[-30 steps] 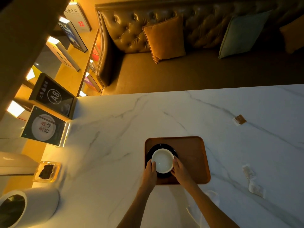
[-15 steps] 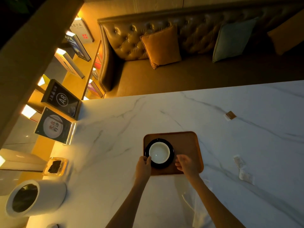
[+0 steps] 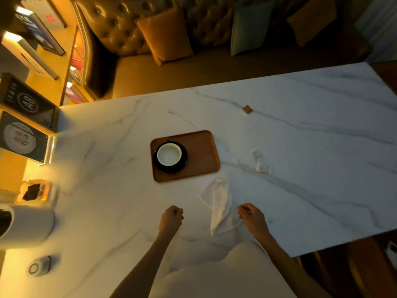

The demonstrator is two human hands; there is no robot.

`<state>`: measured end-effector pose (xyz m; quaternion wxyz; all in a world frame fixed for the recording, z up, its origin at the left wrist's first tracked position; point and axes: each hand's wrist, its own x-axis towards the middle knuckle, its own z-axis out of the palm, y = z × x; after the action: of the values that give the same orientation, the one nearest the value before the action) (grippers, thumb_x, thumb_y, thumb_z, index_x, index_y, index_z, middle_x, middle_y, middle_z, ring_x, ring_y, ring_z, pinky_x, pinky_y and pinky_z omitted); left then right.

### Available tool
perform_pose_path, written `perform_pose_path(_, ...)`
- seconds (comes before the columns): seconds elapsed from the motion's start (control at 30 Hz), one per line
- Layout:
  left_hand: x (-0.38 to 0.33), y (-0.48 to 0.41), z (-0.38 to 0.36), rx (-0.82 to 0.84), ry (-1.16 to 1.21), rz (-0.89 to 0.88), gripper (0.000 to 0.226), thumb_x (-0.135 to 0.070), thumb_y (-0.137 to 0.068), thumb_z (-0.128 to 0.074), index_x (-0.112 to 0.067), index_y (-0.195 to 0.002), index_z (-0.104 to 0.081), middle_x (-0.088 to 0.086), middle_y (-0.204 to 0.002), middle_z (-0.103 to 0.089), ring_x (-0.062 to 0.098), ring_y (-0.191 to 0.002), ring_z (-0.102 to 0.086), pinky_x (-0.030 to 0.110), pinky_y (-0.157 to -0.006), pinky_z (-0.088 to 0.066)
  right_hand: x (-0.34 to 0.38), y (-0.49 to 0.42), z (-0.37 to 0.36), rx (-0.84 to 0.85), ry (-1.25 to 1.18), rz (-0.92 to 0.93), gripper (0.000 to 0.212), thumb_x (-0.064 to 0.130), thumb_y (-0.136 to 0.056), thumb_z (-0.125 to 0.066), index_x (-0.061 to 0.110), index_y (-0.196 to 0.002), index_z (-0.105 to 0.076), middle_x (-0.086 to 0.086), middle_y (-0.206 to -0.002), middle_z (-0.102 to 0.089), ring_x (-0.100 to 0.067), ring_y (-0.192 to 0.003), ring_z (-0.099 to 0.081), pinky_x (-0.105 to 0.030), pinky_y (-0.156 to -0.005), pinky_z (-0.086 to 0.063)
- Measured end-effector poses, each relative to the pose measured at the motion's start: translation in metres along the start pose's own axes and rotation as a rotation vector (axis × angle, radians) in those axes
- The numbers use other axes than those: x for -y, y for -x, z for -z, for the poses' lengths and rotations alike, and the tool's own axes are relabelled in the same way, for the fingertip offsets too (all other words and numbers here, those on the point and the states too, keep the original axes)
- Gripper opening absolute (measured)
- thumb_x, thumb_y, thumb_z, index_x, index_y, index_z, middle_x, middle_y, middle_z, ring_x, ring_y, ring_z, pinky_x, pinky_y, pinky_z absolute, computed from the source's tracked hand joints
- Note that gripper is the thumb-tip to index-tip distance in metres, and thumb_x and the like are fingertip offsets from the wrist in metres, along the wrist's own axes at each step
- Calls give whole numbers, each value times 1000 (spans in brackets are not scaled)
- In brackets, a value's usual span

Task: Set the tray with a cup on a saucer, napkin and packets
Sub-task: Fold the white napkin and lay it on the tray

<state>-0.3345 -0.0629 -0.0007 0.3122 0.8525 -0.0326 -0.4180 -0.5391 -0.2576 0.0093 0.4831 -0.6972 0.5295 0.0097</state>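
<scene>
A brown wooden tray (image 3: 199,155) lies mid-table. On its left half a white cup (image 3: 169,155) stands on a black saucer (image 3: 183,162). A white cloth napkin (image 3: 221,203) lies crumpled on the marble below the tray's right corner. Two pale packets (image 3: 260,161) lie to the tray's right, and a brown packet (image 3: 247,109) lies farther back. My left hand (image 3: 170,219) hovers with curled fingers, empty, left of the napkin. My right hand (image 3: 251,218) sits at the napkin's right edge, fingers curled, holding nothing that I can see.
The white marble table (image 3: 322,136) ends at the right and near right. On the left stand a white cylindrical container (image 3: 25,226), a small glass dish (image 3: 34,191), a round device (image 3: 37,268) and sign stands (image 3: 25,104). A leather sofa with cushions (image 3: 167,35) lies behind.
Both hands have let go of the cup and saucer and drawn back toward me. The view has shifted, so the napkin now shows in full between my hands.
</scene>
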Motion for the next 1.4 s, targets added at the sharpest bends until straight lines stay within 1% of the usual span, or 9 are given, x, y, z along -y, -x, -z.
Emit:
perform_pose_path(0.37,-13,23,-28,16,-68,-96,19,-18,-96,-52,-3,-99,-65,14,-94,-72,31,-87,-67,46,-84,-57,3,19,13,-44,46,50,13,18,-92,-58,8,-97,-65,-9,-90,-70,-23,-84,-67,-38,-81,-55)
perform_pose_path(0.53,-24,26,-45,23,-143,-74,24,-28,-96,-54,-6,-99,-64,12,-97,-71,28,-90,-66,42,-86,-55,24,6,6,8,173,96,15,21,-92,-57,11,-99,-65,-7,-96,-70,-21,-89,-65,-34,-81,-53)
perform_pose_path(0.7,-26,22,-66,107,-223,-17,27,-33,-95,-55,-9,-107,-59,10,-108,-66,27,-97,-62,38,-85,-51,50,-17,-7,160,368,165,27,19,-96,-47,12,-117,-62,-8,-123,-60,-24,-113,-57,-34,-96,-45)
perform_pose_path(0.83,-26,19,-83,244,-222,85,39,-32,-92,-59,-8,-121,-49,12,-119,-59,29,-104,-60,38,-87,-51,54,-35,-27,361,651,210,29,20,-94,-53,15,-122,-61,-7,-147,-38,-27,-128,-44,-39,-108,-38)
perform_pose_path(1.03,-21,17,-98,397,126,346,46,-27,-89,-64,-14,-123,-37,11,-103,-55,20,-80,-55,30,-59,-53,42,-47,-42,490,723,137,39,12,-94,-48,10,-132,-50,-12,-146,-37,-31,-130,-40,-40,-110,-35)
perform_pose_path(1.1,-18,14,-105,398,129,348,36,-23,-88,-65,-11,-114,-43,13,-102,-56,21,-78,-54,29,-56,-50,40,-47,-42,508,681,126,43,10,-94,-46,6,-136,-46,-15,-148,-36,-33,-130,-41,-40,-111,-33)
perform_pose_path(1.23,-19,6,-113,410,324,406,14,-9,-88,-67,-5,-80,-57,10,-71,-51,16,-54,-43,28,-50,-36,42,-46,-40,541,595,83,46,14,-92,-53,2,-136,-44,-15,-152,-30,-31,-135,-36,-35,-112,-28)
perform_pose_path(1.33,-28,4,-111,381,334,313,13,-5,-90,-62,-7,-79,-56,6,-66,-49,16,-54,-43,24,-49,-33,42,-43,-37,509,466,-21,56,16,-91,-56,7,-142,-35,-15,-147,-40,-30,-134,-40,-35,-110,-33)
perform_pose_path(1.4,-34,5,-105,331,215,148,11,-5,-90,-58,-9,-82,-52,3,-72,-50,19,-69,-50,26,-57,-41,38,-39,-35,480,378,-87,61,12,-88,-57,12,-144,-33,-14,-145,-43,-28,-131,-44,-34,-108,-37)
